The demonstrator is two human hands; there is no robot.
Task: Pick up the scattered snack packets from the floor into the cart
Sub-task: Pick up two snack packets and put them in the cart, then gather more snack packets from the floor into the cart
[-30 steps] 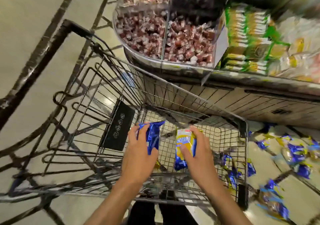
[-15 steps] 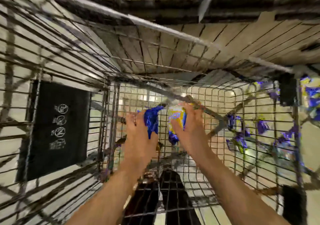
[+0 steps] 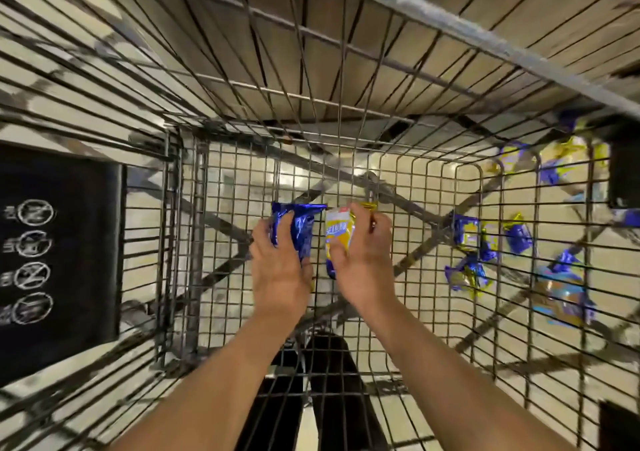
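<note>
Head view
Left hand [image 3: 280,267]: curled round a blue packet [image 3: 299,228], held low inside the cart [image 3: 346,159].
Right hand [image 3: 363,263]: gripped a yellow packet [image 3: 339,234], just beside the blue one.
Scattered packets [image 3: 485,253]: lay on the floor beyond the cart's right wall.

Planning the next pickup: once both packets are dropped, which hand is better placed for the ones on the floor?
Probably the right hand: the scattered packets lie beyond the cart's right wall, while the left hand is farther away.
</note>
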